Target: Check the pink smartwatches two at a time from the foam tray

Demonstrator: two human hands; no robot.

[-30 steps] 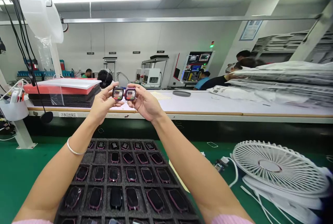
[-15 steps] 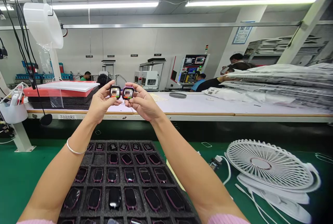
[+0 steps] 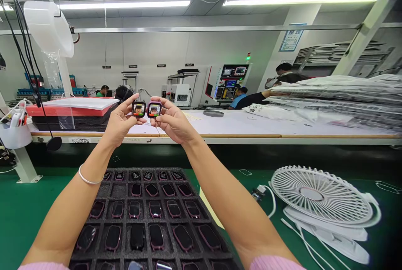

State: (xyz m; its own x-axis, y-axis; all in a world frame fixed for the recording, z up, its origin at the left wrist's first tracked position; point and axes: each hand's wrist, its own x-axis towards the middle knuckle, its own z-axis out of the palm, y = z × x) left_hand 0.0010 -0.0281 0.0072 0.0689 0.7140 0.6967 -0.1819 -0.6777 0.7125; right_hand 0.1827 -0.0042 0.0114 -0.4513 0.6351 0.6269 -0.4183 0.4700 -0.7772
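Note:
Side by side at arm's length, two small smartwatches without straps face me with lit screens. My left hand point(image 3: 121, 121) pinches the dark-cased smartwatch point(image 3: 138, 109) between thumb and fingers. In my right hand point(image 3: 176, 122) is the purple-rimmed smartwatch point(image 3: 154, 110), its edges gripped the same way. Each screen carries a small picture with coloured bars along its lower edge. Below my forearms lies a black foam tray point(image 3: 124, 214) with rows of dark-screened, purple-rimmed watches in its compartments. Two pockets in its second row hold no watch.
On the green bench at right stands a white fan point(image 3: 320, 196) with cables. A raised white shelf point(image 3: 245, 127) runs across, bearing a red-topped foam stack point(image 3: 72, 109) at left and bagged sheets point(image 3: 339, 98) at right. Hanging at upper left is a film roll point(image 3: 48, 27). Co-workers sit beyond.
Both watches stay in my hands at nearly the same place, and the pictures on their screens look different. The whole view has shifted very slightly.

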